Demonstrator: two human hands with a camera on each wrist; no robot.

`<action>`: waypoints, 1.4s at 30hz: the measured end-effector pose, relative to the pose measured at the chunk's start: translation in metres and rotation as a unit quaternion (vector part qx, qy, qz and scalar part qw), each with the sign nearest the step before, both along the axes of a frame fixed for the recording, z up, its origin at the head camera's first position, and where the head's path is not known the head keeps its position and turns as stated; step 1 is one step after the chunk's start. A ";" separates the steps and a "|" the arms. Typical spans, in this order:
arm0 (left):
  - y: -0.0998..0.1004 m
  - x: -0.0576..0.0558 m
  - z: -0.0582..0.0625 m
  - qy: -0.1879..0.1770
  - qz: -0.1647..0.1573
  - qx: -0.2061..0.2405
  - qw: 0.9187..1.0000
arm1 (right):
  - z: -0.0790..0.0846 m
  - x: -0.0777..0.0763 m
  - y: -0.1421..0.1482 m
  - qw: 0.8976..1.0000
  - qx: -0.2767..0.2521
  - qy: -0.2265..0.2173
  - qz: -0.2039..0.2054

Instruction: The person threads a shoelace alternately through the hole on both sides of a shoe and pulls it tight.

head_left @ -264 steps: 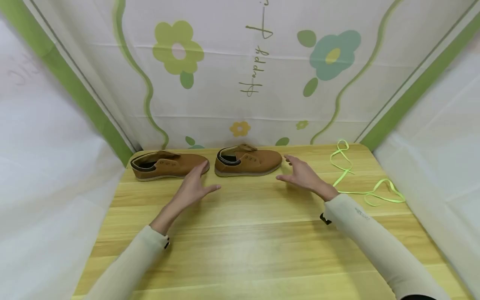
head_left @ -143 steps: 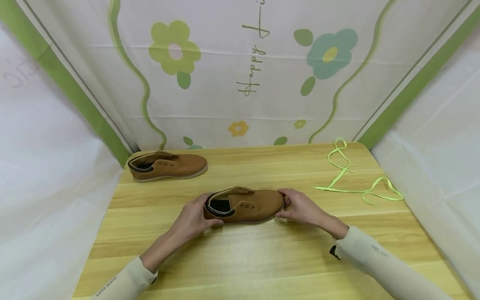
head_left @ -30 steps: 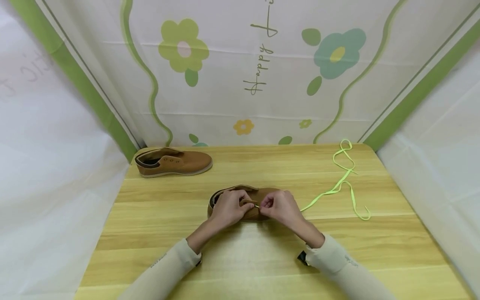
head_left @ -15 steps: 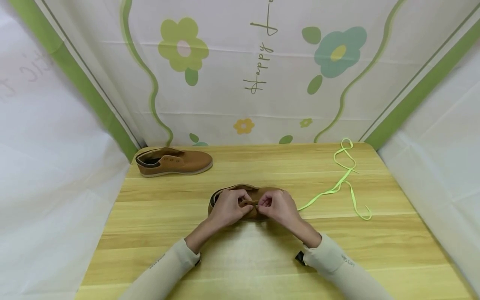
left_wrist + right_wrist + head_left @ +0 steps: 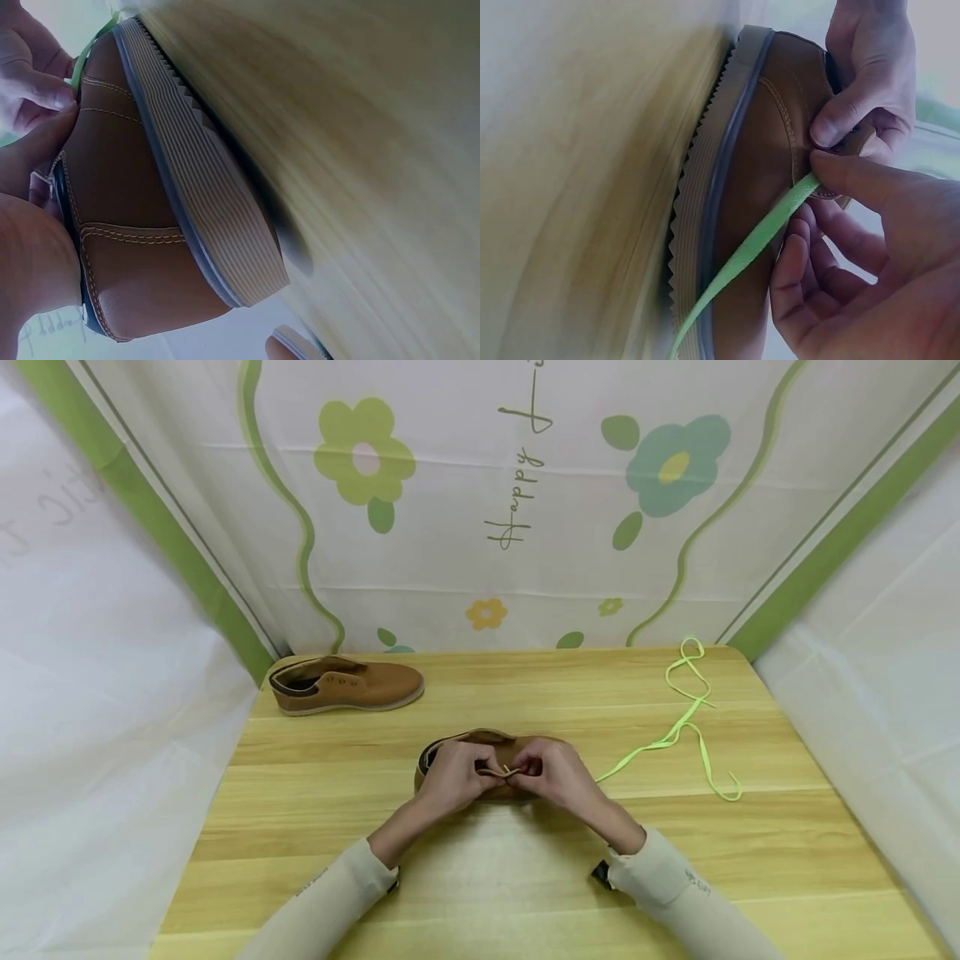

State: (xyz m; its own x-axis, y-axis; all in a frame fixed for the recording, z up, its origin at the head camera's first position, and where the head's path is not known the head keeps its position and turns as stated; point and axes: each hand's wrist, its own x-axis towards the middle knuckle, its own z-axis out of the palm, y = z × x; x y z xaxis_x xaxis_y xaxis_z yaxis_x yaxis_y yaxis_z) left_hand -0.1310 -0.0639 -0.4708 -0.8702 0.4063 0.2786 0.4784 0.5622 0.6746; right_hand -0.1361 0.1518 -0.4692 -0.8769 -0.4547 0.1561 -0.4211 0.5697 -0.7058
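Observation:
A brown leather shoe (image 5: pixel 127 180) with a ridged pale sole stands on the table, toe to the right. My left hand (image 5: pixel 453 774) pinches its near eyelet flap between thumb and fingers. Beside it, my right hand (image 5: pixel 553 768) pinches the end of a lime-green shoelace (image 5: pixel 754 241) at the same flap. A short pale tip (image 5: pixel 507 768) shows at the flap's upper edge, between both hands. From the right hand the lace runs down past the sole. My hands cover the eyelets and part of the toe in the head view.
A second brown shoe (image 5: pixel 386 683), without a lace, sits at the table's back left. More lime-green lace (image 5: pixel 681 723) trails over the wooden table (image 5: pixel 480 877) to the right. White floral cloth (image 5: pixel 435 527) hangs behind, with white side walls left and right.
One shoe has come forward from the back edge. The right hand has brought a lace end from the right to its flap. Within the last half second, a pale tip appeared above the flap.

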 end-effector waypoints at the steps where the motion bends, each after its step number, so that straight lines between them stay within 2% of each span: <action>1: 0.000 0.000 0.000 0.002 -0.001 -0.001 1.000 | 0.000 0.000 0.000 1.000 0.004 -0.002 0.005; 5: 0.001 0.000 -0.001 0.008 0.000 -0.004 1.000 | -0.001 0.000 0.000 1.000 0.006 0.002 0.014; 9: 0.002 -0.001 -0.001 0.013 0.003 0.002 1.000 | -0.003 -0.001 0.000 1.000 -0.017 0.006 0.019; 11: 0.002 -0.001 -0.001 0.010 0.003 0.005 1.000 | -0.005 -0.001 0.001 0.999 -0.037 -0.014 0.019; 15: 0.002 -0.001 -0.002 -0.001 0.003 0.008 1.000 | -0.005 -0.004 0.005 0.994 -0.075 -0.080 0.023; 20: 0.001 -0.002 -0.001 -0.008 0.007 0.002 1.000 | -0.001 -0.008 0.009 0.985 -0.084 -0.145 0.036; 24: 0.001 -0.003 0.000 -0.018 0.002 0.000 1.000 | 0.002 -0.010 0.010 0.980 -0.085 -0.178 0.029; 28: 0.000 -0.003 0.002 -0.029 -0.002 0.000 1.000 | 0.002 -0.009 0.007 0.976 -0.100 -0.196 -0.002; 32: 0.000 -0.002 0.002 -0.046 0.003 -0.005 0.999 | 0.000 -0.009 0.005 0.962 -0.159 -0.217 -0.040; 36: 0.000 -0.003 0.002 -0.052 0.003 -0.005 0.999 | 0.001 -0.010 0.006 0.947 -0.217 -0.229 -0.061; 42: 0.001 -0.005 0.002 -0.054 0.005 -0.002 0.999 | 0.012 -0.017 0.015 0.923 -0.304 -0.218 -0.090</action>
State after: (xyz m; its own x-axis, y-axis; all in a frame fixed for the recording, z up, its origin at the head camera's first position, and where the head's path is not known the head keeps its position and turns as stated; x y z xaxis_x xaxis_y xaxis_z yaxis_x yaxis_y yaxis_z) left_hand -0.1359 -0.0631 -0.4687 -0.8993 0.3980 0.1814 0.3974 0.5700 0.7192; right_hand -0.1533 0.1673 -0.4576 -0.9695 -0.2397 -0.0509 0.0410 0.0461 -0.9981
